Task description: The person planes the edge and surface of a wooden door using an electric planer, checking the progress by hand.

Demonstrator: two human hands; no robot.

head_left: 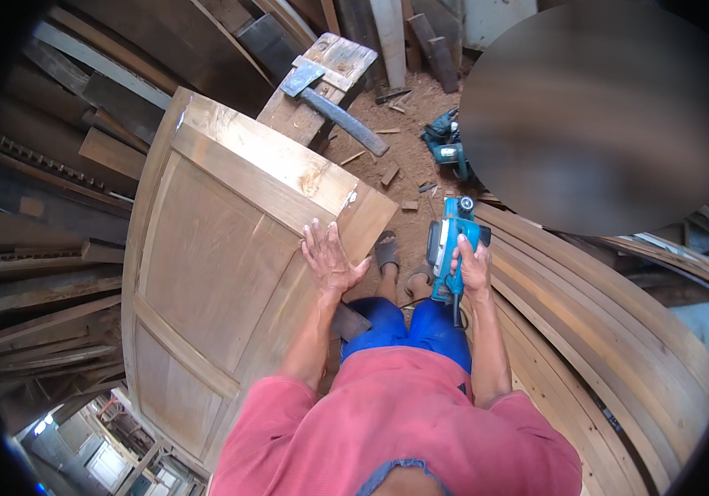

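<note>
My left hand [331,258] lies with fingers spread on the frame of a wooden panel door [222,223], near its corner. The door takes up the left side of the view, its recessed panels facing up. My right hand [473,266] is wrapped round the handle of a teal electric planer [454,221], held beside the door and not touching it. The planer's cord hangs down toward my legs. A hammer [334,116] with a broad metal head rests on a rough wooden bench [288,112] beyond the door.
Long boards [569,306] are stacked along my right. A second teal power tool [447,149] sits on the sawdust-covered floor [396,178], among wood scraps. More planks [49,273] lean at the left. A blurred patch covers the upper right.
</note>
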